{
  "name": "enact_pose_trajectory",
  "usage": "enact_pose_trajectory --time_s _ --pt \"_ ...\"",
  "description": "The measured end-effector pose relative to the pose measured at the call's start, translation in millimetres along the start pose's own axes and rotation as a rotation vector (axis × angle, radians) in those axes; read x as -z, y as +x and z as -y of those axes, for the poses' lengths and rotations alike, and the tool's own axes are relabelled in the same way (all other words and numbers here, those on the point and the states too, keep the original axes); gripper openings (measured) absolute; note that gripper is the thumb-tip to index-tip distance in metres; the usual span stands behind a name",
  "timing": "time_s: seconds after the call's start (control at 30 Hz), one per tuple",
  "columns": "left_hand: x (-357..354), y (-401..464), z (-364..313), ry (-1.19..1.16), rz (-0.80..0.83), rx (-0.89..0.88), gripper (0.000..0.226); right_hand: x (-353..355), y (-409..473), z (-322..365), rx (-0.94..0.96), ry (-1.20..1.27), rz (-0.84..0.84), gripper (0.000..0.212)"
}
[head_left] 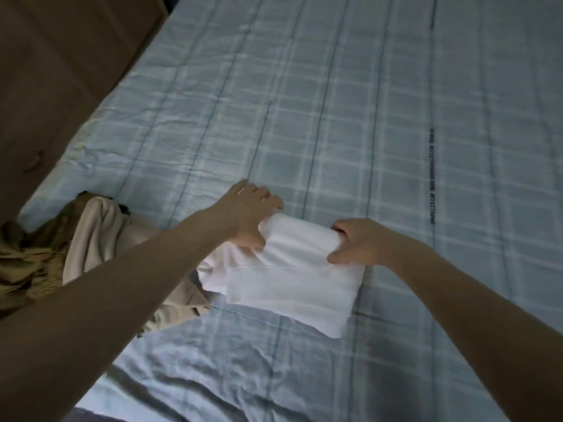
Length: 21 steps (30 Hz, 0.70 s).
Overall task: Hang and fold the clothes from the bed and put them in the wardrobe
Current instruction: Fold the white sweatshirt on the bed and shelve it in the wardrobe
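Observation:
A white garment (289, 278) lies folded into a rough rectangle on the light blue checked bedsheet (335, 117). My left hand (249, 217) grips its far left corner, thumb under the raised fold. My right hand (359, 242) pinches the far right corner of the same fold. The far edge of the garment is lifted off the sheet between both hands. A beige garment (100, 236) and an olive-brown one (27, 263) lie crumpled at the left edge of the bed, partly hidden by my left forearm.
A brown surface (61, 71) runs along the bed's left side. The sheet stretches away beyond and to the right of the white garment. A dark band (91, 417) shows at the bottom edge.

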<state>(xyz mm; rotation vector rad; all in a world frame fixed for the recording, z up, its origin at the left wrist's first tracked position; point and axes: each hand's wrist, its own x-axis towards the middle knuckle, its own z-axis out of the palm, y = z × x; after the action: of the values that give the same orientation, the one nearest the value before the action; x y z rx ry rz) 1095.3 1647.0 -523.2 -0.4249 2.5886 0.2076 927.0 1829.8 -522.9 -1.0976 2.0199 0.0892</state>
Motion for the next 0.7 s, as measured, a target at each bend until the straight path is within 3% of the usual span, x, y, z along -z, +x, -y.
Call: enact_pose_trajectory --time_s 0.07,0.13,0.27,0.37,0.47,0.57,0.7 --pt "14 15 -2 -0.057 0.211 -0.004 0.096 5 7 7 -0.006 -0.059 0.049 0.062" --pt "22 25 -7 -0.051 0.379 0.018 0.096 9 13 14 -0.001 -0.132 0.115 0.07" --pt "30 23 -14 0.032 0.478 0.057 0.088 7 8 13 0.085 -0.212 0.086 0.067" --pt "28 2 -12 0.153 0.369 -0.015 0.068 4 -15 3 0.185 -0.12 -0.002 0.054" --pt "34 -33 -7 0.084 0.258 -0.043 0.074 6 -50 5 0.25 0.014 -0.019 0.044" --pt "48 -80 -6 -0.013 0.218 0.049 0.079 19 -88 18 0.298 -0.088 -0.143 0.041" --pt "86 -144 -7 -0.084 -0.015 0.118 0.07 71 -136 42 0.373 -0.212 -0.294 0.048"
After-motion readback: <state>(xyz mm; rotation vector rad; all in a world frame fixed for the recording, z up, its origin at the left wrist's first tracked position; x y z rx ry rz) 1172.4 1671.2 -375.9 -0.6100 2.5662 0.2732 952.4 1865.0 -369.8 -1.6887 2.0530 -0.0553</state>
